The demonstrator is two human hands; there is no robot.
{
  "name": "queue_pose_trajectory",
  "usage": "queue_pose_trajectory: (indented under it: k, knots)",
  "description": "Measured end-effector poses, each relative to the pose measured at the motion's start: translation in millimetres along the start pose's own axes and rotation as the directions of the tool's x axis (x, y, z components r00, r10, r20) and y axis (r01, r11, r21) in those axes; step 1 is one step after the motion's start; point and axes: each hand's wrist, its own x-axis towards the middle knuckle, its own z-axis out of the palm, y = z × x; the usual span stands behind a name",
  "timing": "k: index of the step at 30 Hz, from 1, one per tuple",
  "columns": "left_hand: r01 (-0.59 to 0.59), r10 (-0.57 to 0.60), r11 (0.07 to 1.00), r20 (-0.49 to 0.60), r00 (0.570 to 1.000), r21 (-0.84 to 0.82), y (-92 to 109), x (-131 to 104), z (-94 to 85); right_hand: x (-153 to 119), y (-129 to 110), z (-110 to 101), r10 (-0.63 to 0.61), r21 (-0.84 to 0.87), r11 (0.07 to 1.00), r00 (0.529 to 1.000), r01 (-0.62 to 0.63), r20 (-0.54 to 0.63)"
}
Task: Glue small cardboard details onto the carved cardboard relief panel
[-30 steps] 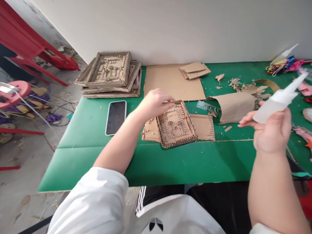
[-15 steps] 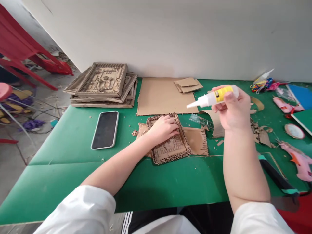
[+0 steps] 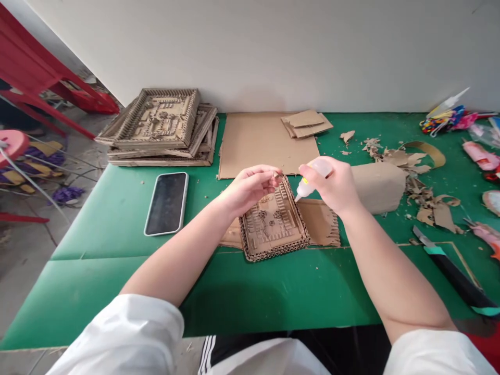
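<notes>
1. Rect. corrugated-cardboard tray – on ragged cardboard strip, green table.
2. L hand – grip pinching tiny bit, prob. cardboard.
3. R hand gripping translucent bottle, nozzle down nr tray's R rim.

Centre: squeeze bottle whitish, small yellow patch; cardboard panel brown, ridged border. Lower left: tabletop plain green.

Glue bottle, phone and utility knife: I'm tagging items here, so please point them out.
Glue bottle (image 3: 304,187), head view: white shoulder above the nozzle.
Phone (image 3: 166,203), head view: middle of the dark screen.
Utility knife (image 3: 455,276), head view: black handle, around its middle.
</notes>
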Motion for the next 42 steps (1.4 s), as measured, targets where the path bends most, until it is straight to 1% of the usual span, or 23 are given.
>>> queue_pose_trajectory:
  k: [2, 4, 6, 9, 11, 14, 19, 24, 33, 35, 37, 39, 40, 42]
  knots:
    - [0.055, -0.050, 0.984, 0.031, 0.998, -0.171, 3.6, -1.6, 2.5, -2.5, -0.2, 2.4, -0.015, -0.063, 0.998, 0.999, 0.017, 0.038]
    - [0.120, -0.107, 0.926, 0.058, 0.993, -0.358, 6.7, -2.7, 5.2, -4.2, -1.4, 4.0, -0.034, -0.107, 0.993, 0.997, 0.041, 0.071]
    - [0.168, -0.148, 0.858, 0.081, 0.986, -0.486, 8.5, -3.1, 7.0, -5.1, -3.0, 5.0, -0.042, -0.134, 0.990, 0.995, 0.054, 0.091]
    - [0.176, -0.152, 0.814, 0.089, 0.984, -0.554, 8.7, -2.8, 8.3, -5.6, -4.9, 5.6, -0.044, -0.153, 0.986, 0.993, 0.060, 0.108]
    - [0.153, -0.131, 0.805, 0.079, 0.988, -0.573, 8.0, -2.7, 8.8, -5.8, -5.5, 6.0, -0.052, -0.158, 0.985, 0.991, 0.071, 0.122]
    - [0.143, -0.110, 0.800, 0.091, 0.990, -0.582, 6.7, -3.1, 9.3, -6.0, -5.0, 6.3, -0.066, -0.173, 0.981, 0.985, 0.093, 0.157]
    - [0.115, -0.062, 0.824, 0.115, 0.991, -0.554, 3.1, -4.4, 6.6, -5.7, -2.4, 5.3, -0.034, -0.170, 0.983, 0.982, 0.066, 0.183]
    - [0.093, -0.033, 0.869, 0.130, 0.991, -0.487, -0.2, -3.6, 3.1, -5.2, -0.8, 3.0, -0.025, -0.151, 0.987, 0.990, 0.046, 0.138]
    - [0.035, -0.004, 0.925, 0.083, 0.997, -0.379, -3.3, -1.3, 3.2, -3.5, 0.3, 2.3, -0.034, -0.169, 0.984, 0.989, 0.059, 0.145]
    - [-0.013, 0.025, 0.939, 0.033, 0.999, -0.345, -4.5, -0.1, 2.7, -3.7, 0.1, 2.5, -0.040, -0.165, 0.984, 0.988, 0.066, 0.152]
    - [-0.085, 0.063, 0.958, -0.088, 0.994, -0.274, -6.4, 1.5, 2.5, -4.3, 0.1, 2.8, -0.043, -0.172, 0.983, 0.985, 0.072, 0.168]
    - [-0.141, 0.103, 0.978, -0.230, 0.968, -0.155, -8.4, 3.2, 2.5, -4.9, 0.4, 3.5, -0.053, -0.191, 0.978, 0.981, 0.090, 0.188]
    - [-0.158, 0.127, 0.983, -0.283, 0.951, -0.090, -9.3, 3.9, 2.5, -5.3, 0.7, 4.0, -0.060, -0.205, 0.973, 0.979, 0.101, 0.195]
    - [-0.175, 0.171, 0.984, -0.334, 0.927, 0.016, -10.7, 4.9, 2.3, -5.7, 1.7, 5.3, -0.073, -0.236, 0.964, 0.974, 0.124, 0.213]
